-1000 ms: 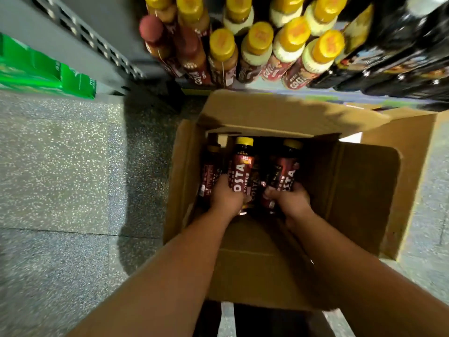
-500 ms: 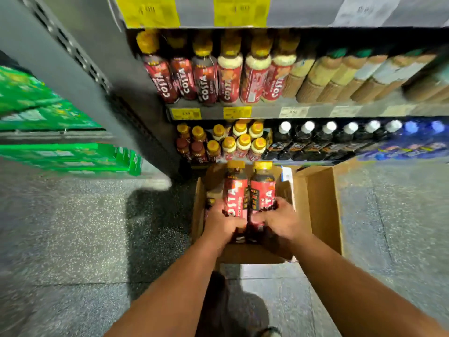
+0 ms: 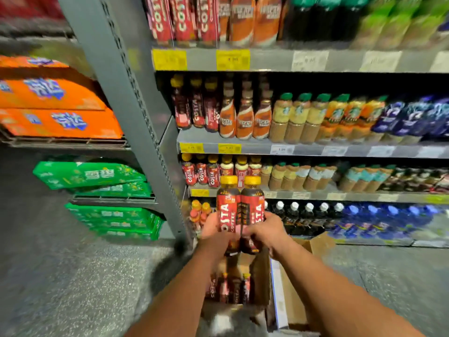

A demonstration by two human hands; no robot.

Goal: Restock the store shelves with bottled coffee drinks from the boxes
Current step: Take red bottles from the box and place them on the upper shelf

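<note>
I hold two red-labelled Costa coffee bottles with yellow caps upright, side by side, in front of the shelves. My left hand (image 3: 215, 233) grips the left bottle (image 3: 227, 210) and my right hand (image 3: 266, 231) grips the right bottle (image 3: 252, 209). Below them on the floor stands the open cardboard box (image 3: 261, 276) with several more Costa bottles (image 3: 229, 287) inside. Rows of matching Costa bottles (image 3: 201, 172) stand at the left end of the grey shelves (image 3: 315, 149).
A grey upright post (image 3: 136, 98) bounds the shelving on the left. Orange cartons (image 3: 56, 105) and green cartons (image 3: 97, 176) are stacked on racks further left. Other coffee, tea and blue-labelled bottles (image 3: 379, 117) fill the shelves to the right. Speckled floor lies at the lower left.
Both hands lifted the two bottles out of the box to shelf height. My view swung up from the box to the shelving.
</note>
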